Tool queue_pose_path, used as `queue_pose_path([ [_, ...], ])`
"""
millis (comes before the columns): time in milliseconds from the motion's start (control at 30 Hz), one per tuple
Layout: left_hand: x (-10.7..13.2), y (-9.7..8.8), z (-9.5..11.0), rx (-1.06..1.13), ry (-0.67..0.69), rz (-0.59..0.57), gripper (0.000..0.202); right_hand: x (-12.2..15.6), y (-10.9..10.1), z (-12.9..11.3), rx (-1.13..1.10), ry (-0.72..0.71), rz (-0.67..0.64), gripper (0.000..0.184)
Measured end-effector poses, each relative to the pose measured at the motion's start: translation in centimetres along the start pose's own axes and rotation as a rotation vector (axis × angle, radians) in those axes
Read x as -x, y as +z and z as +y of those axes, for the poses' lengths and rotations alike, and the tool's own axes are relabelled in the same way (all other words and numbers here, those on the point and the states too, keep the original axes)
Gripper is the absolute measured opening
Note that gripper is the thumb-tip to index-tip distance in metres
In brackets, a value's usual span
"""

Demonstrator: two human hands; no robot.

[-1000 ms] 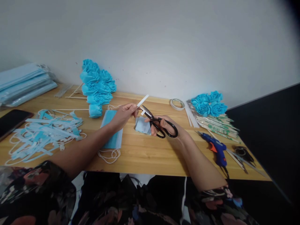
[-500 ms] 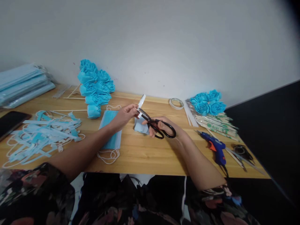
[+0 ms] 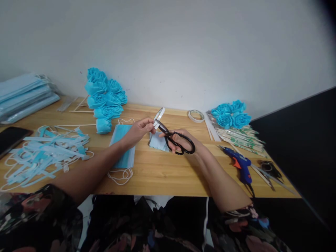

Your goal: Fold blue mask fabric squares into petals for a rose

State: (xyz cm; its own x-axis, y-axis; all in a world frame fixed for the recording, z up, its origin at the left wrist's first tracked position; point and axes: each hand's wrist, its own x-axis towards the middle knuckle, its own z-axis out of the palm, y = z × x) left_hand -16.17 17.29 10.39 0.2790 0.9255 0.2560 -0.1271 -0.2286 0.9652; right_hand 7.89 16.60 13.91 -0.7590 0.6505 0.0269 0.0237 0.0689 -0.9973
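My left hand (image 3: 138,130) pinches a short white strip (image 3: 159,114) that sticks up over the middle of the wooden table (image 3: 162,171). Black scissors (image 3: 175,138) are gripped in my right hand (image 3: 181,139), their blades crossing the strip just above my left fingertips. Under both hands lies a small pale blue folded piece (image 3: 158,143). A flat blue face mask (image 3: 123,147) with white ear loops lies left of it, under my left wrist.
Blue paper-like flowers (image 3: 104,98) are heaped at the back left; more flowers (image 3: 231,115) lie on bagged sticks at the right. A tape roll (image 3: 196,115), a blue glue gun (image 3: 240,166), a second pair of scissors (image 3: 270,169), cut mask strips (image 3: 44,150), stacked masks (image 3: 23,96) and a phone (image 3: 10,136) surround the hands.
The white strip has tilted more upright and the scissor blades have closed in on it. Both hands stay at about the same spot above the table.
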Motion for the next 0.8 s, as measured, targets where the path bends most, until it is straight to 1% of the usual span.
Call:
queue_pose_path([
  [167, -0.03, -0.04, -0.12, -0.044, 0.030, -0.001, 0.044, -0.06, 0.04, -0.01, -0.015, -0.013, 0.036, 0.075],
  [333, 0.22, 0.21, 0.53, -0.079, 0.034, -0.024, 0.047, -0.05, 0.19, -0.13, 0.006, -0.040, 0.086, 0.075],
  [433, 0.36, 0.41, 0.67, -0.038, 0.031, -0.054, 0.048, 0.00, 0.26, -0.25, 0.029, -0.037, 0.100, 0.076],
  [567, 0.36, 0.76, 0.71, 0.067, 0.017, -0.078, 0.048, 0.00, 0.25, -0.17, 0.017, -0.036, 0.101, 0.076],
  [667, 0.23, 0.89, 0.68, 0.143, -0.019, -0.077, 0.048, -0.04, 0.23, 0.09, 0.008, -0.047, 0.104, 0.074],
  [800, -0.01, 0.69, 0.25, 0.167, -0.040, -0.062, 0.043, -0.05, 0.38, 0.22, -0.012, -0.060, 0.094, 0.073],
])
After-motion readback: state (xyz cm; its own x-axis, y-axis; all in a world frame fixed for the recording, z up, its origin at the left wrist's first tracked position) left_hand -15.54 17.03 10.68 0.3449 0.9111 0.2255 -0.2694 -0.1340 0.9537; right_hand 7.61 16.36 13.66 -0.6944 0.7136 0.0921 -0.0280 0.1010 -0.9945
